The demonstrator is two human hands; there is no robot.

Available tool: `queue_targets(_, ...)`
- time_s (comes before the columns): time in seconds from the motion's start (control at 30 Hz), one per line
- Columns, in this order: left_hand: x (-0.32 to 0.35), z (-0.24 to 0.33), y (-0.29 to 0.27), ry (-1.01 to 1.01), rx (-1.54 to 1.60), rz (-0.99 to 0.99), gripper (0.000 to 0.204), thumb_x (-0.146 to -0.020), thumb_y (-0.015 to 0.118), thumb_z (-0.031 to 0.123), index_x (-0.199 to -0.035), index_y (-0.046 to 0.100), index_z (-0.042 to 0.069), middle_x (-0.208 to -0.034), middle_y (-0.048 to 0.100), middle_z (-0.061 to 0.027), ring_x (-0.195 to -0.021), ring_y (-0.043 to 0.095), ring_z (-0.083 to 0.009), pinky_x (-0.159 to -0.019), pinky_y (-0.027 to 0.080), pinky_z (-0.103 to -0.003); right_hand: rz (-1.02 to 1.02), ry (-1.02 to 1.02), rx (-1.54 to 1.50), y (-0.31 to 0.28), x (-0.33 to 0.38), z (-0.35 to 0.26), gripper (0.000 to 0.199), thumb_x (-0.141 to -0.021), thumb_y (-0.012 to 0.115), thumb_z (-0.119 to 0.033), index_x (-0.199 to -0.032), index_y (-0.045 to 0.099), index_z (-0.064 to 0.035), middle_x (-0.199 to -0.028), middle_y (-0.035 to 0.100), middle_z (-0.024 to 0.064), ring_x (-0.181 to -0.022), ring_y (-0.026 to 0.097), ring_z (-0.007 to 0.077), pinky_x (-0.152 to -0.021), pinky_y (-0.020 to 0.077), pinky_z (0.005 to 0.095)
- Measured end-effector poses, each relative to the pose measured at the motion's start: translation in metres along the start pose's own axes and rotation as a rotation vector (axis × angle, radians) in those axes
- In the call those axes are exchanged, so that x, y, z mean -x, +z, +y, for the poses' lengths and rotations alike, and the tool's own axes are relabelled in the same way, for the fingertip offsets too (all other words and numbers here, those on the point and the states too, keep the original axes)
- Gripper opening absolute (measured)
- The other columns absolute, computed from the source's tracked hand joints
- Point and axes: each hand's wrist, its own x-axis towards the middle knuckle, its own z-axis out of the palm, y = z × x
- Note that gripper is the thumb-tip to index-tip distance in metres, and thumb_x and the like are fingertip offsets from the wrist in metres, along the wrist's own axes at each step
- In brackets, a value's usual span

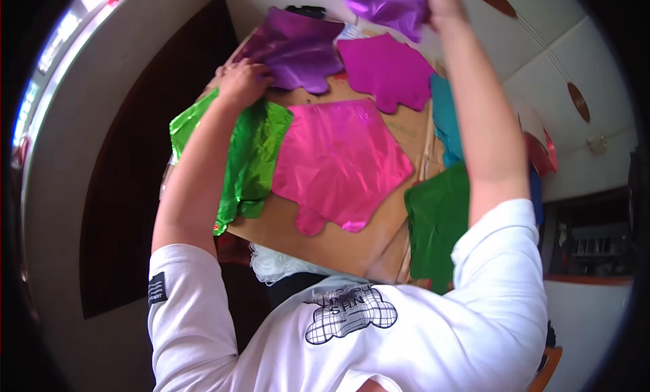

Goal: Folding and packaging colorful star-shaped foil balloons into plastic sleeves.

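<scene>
Left hand [242, 82], at the upper left of the frame, lies palm down with its fingers bent over the left edge of a dark purple foil piece [298, 47]; whether it pinches that edge or only rests there, I cannot tell. Right hand [448, 11], raised at the top right of centre and blurred, is closed on the right end of a glossy purple foil piece [389, 9], which runs out of the upper edge of the frame. The exact placing of its fingers is unclear.

Below the left hand, partly hidden by the forearm, a crinkled bright green foil piece [252, 162] hangs toward the lower left. A pink foil piece [345, 162] with rounded tabs along its lower edge lies at the centre, on a brown cardboard sheet [328, 251]. Above it to the right is a magenta piece [386, 70]. Right of centre, beside the right forearm, are a teal piece [444, 121] and, lower, a dark green piece [439, 219]. White stringy material [276, 263] shows beneath the cardboard's lower left edge. The person's white T-shirt [467, 331] fills the bottom.
</scene>
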Motion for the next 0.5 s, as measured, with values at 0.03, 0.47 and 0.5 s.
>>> queue_targets(0.03,-0.005,0.006,0.004,0.015,0.002,0.009,0.036,-0.081,0.061,0.050,-0.109,0.069,0.027,-0.116,0.060,-0.0045,-0.115,0.053,-0.0264,-0.098,0.033,-0.052,-0.138,-0.114,0.104,-0.040,0.021,-0.030,0.010,-0.084,0.059,-0.009,-0.091,0.061,-0.0023,-0.088,0.067,0.0090,-0.074,0.064,0.0173,-0.068,0.0503,0.0296)
queue_targets(0.47,-0.060,-0.039,0.021,0.058,0.315,-0.224,0.055,-0.069,0.074,0.049,-0.108,0.066,0.010,-0.095,0.067,-0.0100,-0.087,0.065,-0.0203,-0.080,0.048,-0.034,-0.241,0.143,0.942,-0.105,0.410,-0.058,0.008,-0.079,0.066,-0.005,-0.075,0.062,0.0013,-0.072,0.060,0.0107,-0.064,0.060,0.0221,-0.058,0.0462,0.0317)
queue_targets(0.5,-0.063,-0.043,0.026,0.013,0.449,-0.286,0.054,-0.069,0.076,0.046,-0.107,0.066,0.009,-0.095,0.067,-0.0091,-0.085,0.064,-0.0199,-0.080,0.048,-0.034,-0.279,0.082,0.944,-0.110,0.415,-0.047,0.007,-0.079,0.066,-0.004,-0.076,0.062,0.0008,-0.074,0.060,0.0112,-0.065,0.060,0.0254,-0.059,0.0468,0.0327)
